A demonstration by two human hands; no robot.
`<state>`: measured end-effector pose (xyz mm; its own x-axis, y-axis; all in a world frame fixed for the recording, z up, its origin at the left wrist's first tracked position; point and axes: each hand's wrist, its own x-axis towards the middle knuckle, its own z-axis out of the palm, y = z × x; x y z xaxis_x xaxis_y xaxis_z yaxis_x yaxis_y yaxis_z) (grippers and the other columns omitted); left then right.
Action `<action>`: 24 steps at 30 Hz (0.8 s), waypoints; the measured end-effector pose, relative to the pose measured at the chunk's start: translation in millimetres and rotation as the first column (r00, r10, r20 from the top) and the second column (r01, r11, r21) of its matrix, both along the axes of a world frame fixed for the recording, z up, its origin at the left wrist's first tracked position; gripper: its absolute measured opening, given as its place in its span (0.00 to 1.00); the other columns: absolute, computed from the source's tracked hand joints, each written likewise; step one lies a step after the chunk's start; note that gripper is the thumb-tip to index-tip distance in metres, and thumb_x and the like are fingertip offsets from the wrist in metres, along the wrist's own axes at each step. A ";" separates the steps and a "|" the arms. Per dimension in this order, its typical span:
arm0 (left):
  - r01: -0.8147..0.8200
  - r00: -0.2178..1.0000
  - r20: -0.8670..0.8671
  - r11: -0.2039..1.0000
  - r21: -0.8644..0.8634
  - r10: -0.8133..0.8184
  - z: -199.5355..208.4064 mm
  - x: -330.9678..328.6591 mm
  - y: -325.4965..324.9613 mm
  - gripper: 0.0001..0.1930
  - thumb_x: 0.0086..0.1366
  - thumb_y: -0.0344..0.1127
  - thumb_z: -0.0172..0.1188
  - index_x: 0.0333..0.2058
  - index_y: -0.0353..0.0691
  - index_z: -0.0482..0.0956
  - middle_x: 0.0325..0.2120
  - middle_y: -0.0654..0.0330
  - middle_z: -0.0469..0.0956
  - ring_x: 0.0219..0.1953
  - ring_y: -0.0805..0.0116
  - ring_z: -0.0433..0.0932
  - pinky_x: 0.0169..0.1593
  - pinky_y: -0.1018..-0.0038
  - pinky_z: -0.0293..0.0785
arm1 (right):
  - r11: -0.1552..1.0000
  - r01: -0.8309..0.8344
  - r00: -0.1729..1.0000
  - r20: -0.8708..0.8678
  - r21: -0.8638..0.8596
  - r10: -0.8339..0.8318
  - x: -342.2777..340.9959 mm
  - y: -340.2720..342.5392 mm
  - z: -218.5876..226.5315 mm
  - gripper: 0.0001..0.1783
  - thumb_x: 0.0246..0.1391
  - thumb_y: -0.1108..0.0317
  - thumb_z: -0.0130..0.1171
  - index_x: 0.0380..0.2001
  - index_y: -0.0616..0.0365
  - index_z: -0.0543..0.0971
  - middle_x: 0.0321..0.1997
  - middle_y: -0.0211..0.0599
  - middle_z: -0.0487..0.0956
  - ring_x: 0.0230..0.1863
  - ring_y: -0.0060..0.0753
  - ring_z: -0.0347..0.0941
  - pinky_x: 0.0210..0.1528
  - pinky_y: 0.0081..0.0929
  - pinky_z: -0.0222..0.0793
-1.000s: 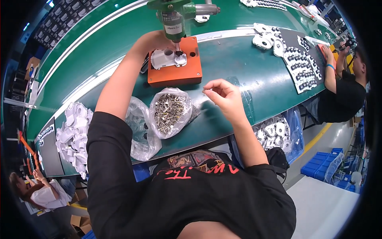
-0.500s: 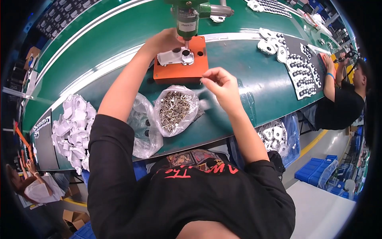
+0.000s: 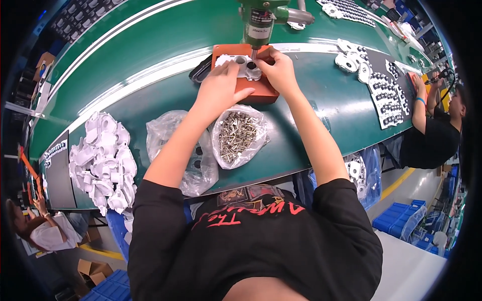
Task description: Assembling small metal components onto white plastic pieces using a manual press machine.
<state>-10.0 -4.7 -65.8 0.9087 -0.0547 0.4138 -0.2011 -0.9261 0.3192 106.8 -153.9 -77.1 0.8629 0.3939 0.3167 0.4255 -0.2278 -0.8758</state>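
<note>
On an orange block [image 3: 265, 94] rests a white housing part [image 3: 253, 73] with a round collar and a dark round spot. Above it hangs the green press head [image 3: 258, 22], its thin metal spindle [image 3: 254, 52] reaching down close to the part. My left hand [image 3: 217, 86] lies over the left end of the housing, thumb spread away. My right hand [image 3: 281, 71] is at the spindle's tip, thumb and fingertips pinched together; anything between them is hidden. Nearer me stands a clear plastic bag [image 3: 261, 143] full of small metal screws or pins [image 3: 235, 134].
White housings [image 3: 103, 160] lie heaped at left, beside an empty-looking clear bag [image 3: 201, 175]. A dark object [image 3: 201, 70] sits by the block. Rows of white-and-black parts [image 3: 385, 100] stand at right, near a co-worker [image 3: 427, 120]. Another person [image 3: 50, 231] is far left.
My left hand has come from beside the spindle down onto the housing. The right hand has risen from near the bag, where it pinched something tiny, to the spindle. The view has shifted slightly.
</note>
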 end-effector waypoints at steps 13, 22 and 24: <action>0.055 0.997 0.051 0.996 0.073 -0.059 -11.1 3.9 4.5 0.36 0.39 0.52 0.72 0.44 0.35 0.71 0.46 0.45 0.74 0.54 0.51 0.71 0.57 0.63 0.66 | 0.996 -0.079 0.983 0.163 -0.049 0.086 -6.8 -10.6 -4.9 0.10 0.45 0.69 0.58 0.31 0.60 0.82 0.39 0.42 0.80 0.44 0.37 0.75 0.47 0.30 0.68; 0.067 0.984 0.157 0.992 0.109 -0.084 -11.4 3.9 4.2 0.36 0.38 0.50 0.73 0.43 0.35 0.71 0.42 0.46 0.76 0.51 0.51 0.72 0.54 0.62 0.68 | 0.999 -0.027 0.989 0.145 -0.031 0.031 11.3 -37.1 -26.0 0.15 0.56 0.65 0.52 0.43 0.61 0.79 0.53 0.42 0.75 0.61 0.34 0.63 0.63 0.30 0.53; 0.068 0.984 0.156 0.993 0.096 -0.083 -11.5 3.6 4.1 0.36 0.38 0.50 0.73 0.43 0.35 0.70 0.42 0.46 0.76 0.50 0.51 0.73 0.54 0.62 0.68 | 0.981 0.031 0.995 -0.099 0.189 -0.012 39.2 -47.9 -9.0 0.19 0.59 0.61 0.47 0.46 0.62 0.77 0.54 0.40 0.74 0.56 0.32 0.67 0.58 0.28 0.60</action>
<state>-6.3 -0.6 -77.2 0.8231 -0.1642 0.5436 -0.3130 -0.9299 0.1931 146.0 -201.8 -86.1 0.9007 0.3154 0.2988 0.3335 -0.0611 -0.9408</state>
